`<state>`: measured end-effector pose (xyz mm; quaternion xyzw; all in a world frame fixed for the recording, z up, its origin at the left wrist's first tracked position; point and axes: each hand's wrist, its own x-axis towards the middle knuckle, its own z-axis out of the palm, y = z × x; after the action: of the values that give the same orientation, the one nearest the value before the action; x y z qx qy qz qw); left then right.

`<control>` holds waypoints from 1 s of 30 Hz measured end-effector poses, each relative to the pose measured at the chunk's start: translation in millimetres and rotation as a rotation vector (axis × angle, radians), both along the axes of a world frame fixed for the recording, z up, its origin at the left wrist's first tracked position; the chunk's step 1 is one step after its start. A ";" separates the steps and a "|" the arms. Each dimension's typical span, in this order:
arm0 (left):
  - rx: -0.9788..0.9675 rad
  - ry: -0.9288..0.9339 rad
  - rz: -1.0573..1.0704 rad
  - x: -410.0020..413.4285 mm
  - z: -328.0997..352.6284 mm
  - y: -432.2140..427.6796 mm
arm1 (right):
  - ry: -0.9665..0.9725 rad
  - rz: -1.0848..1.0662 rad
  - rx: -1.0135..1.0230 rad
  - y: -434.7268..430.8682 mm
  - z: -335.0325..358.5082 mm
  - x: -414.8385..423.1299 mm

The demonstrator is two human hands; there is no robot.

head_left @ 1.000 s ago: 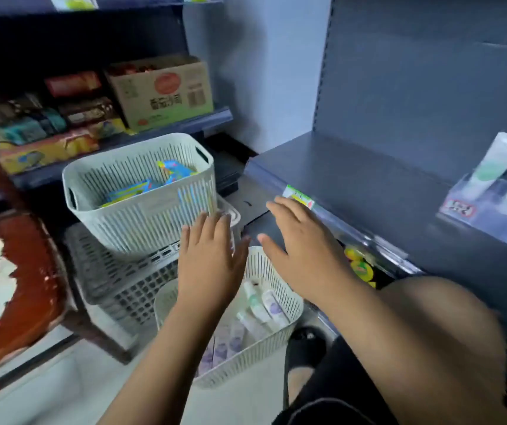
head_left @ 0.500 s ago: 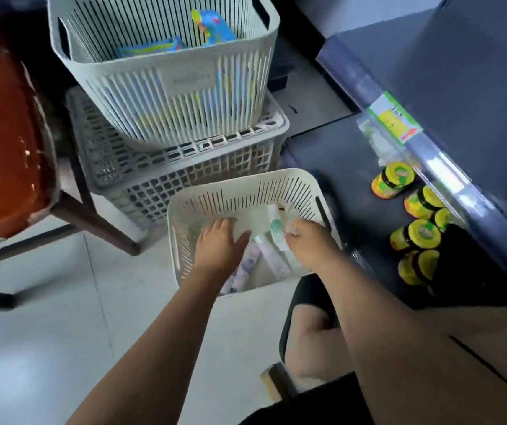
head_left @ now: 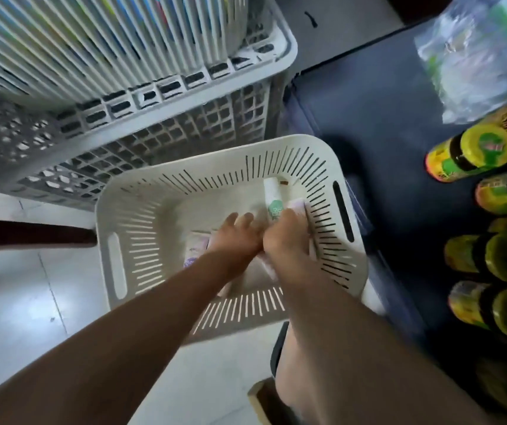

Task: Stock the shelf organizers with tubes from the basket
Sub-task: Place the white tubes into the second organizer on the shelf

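Crate stack: upper left, I see a grey lattice crate [head_left: 154, 130] carrying a slatted bin [head_left: 92, 41], just behind the basket.
Shelf: dark shelf [head_left: 384, 102] at right, with yellow-lidded jars [head_left: 485, 145] along the right edge.
Basket: white slotted basket [head_left: 117, 265] at centre; the tubes lie inside.
Left hand [head_left: 236, 237]: fingers outstretched, loose, beside a purple tube [head_left: 195, 251].
Right hand [head_left: 289, 240]: curled round a green-labelled tube [head_left: 273, 200].
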<state>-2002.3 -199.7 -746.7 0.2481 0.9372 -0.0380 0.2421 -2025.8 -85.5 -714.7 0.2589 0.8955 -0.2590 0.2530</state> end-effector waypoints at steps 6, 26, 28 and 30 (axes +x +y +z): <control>0.205 0.075 0.258 -21.6 -5.3 -66.1 | -0.005 0.383 0.114 14.7 -18.5 -9.4; 0.881 -0.451 1.479 -3.8 17.2 -63.8 | 0.009 0.243 -0.264 3.2 -17.5 7.6; 0.858 -0.466 1.517 -2.6 14.0 -64.0 | 0.022 0.234 -0.324 3.7 -14.9 7.5; 0.856 -0.455 1.541 -1.6 13.8 -64.3 | -0.007 0.104 -0.494 0.1 -10.4 5.7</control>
<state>-2003.9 -264.1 -732.9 -0.3768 0.7072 0.5356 0.2667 -2020.1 -85.4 -725.1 0.1438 0.8163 -0.4558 0.3245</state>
